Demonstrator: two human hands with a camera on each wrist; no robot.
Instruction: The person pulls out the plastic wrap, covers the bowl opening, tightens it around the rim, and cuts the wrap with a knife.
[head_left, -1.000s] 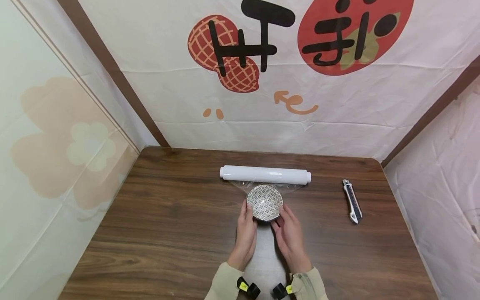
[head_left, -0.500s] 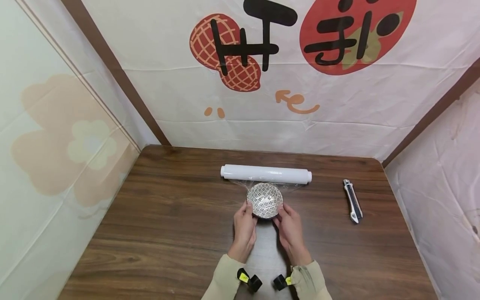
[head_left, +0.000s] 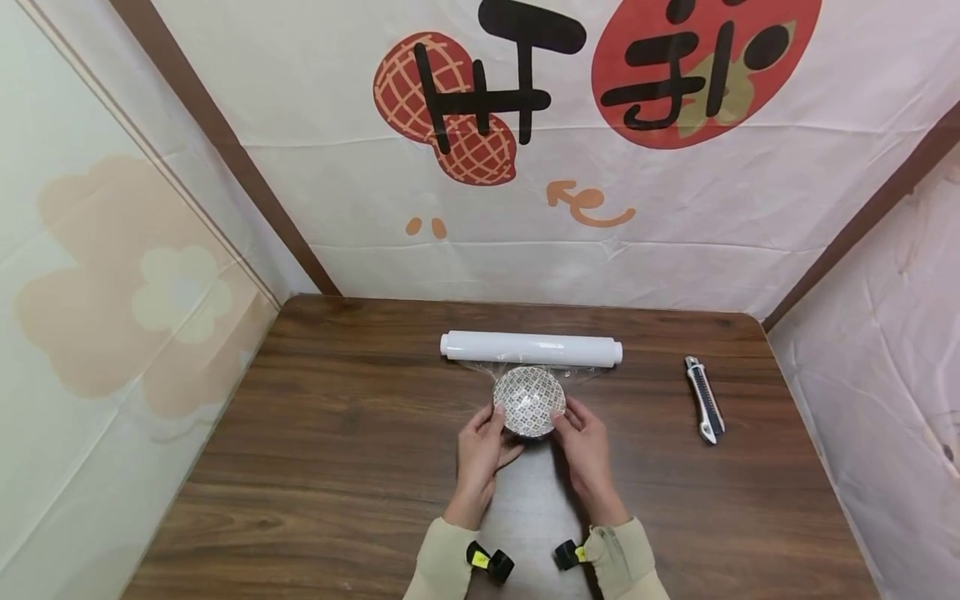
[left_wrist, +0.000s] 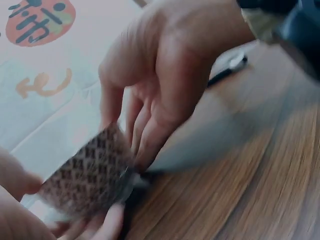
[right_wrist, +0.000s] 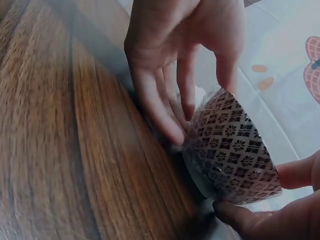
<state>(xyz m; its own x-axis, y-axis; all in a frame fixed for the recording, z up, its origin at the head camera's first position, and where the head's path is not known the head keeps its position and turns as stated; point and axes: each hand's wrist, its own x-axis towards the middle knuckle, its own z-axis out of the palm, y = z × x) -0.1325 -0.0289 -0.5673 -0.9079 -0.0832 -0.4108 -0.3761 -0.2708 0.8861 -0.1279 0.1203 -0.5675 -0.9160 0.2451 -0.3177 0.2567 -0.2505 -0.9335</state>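
A small patterned bowl (head_left: 528, 402) is tilted in front of the roll of cling film (head_left: 531, 348). Crinkled clear film (right_wrist: 207, 117) clings to the bowl's outer side in the right wrist view. My left hand (head_left: 477, 454) holds the bowl's near left edge, thumb at the rim and fingers spread below. On the other side, my right hand (head_left: 588, 450) grips it with the thumb on the rim and fingers behind. The wrist views show the bowl's diamond-and-flower pattern between both hands. A thin sheet of film (head_left: 581, 373) lies between roll and bowl.
A utility knife (head_left: 705, 402) lies to the right on the wooden table (head_left: 337, 467). Printed cloth walls (head_left: 360, 271) stand close behind the table and on both sides.
The bowl stays nearly in place between both hands. My left hand has shifted slightly left and its fingers have spread out under the bowl; the right hand has altered its grip a little.
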